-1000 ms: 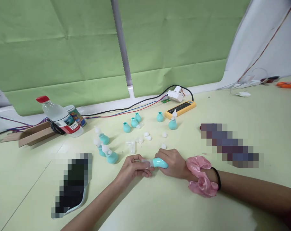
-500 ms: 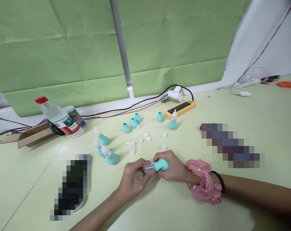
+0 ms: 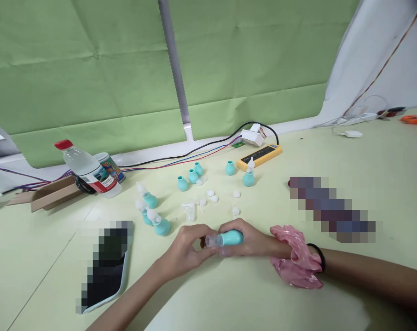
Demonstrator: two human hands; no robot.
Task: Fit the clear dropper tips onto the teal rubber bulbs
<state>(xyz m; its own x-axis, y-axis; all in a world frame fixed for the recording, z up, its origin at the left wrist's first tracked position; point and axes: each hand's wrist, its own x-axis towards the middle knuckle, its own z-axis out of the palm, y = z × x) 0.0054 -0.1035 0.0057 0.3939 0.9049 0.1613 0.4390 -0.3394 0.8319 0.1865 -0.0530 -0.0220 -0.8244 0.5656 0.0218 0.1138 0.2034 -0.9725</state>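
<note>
- Two hands meet low over the pale green bench (image 3: 367, 156): the right hand (image 3: 251, 239) is closed round a teal rubber bulb (image 3: 232, 237); the left hand (image 3: 186, 250) pinches its clear plastic nozzle (image 3: 211, 241).
- If the nozzle is seated crooked, it may pop off.
- Too hard a squeeze could make the bulb slip free.
- The small white loose caps (image 3: 211, 196) lie near and could be scattered by a knock.

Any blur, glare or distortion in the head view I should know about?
Head view: light soft and even, no glare; the teal bulb between left hand and right hand is sharp; phone and a patch are pixelated; wide-lens bending at edges.
</note>
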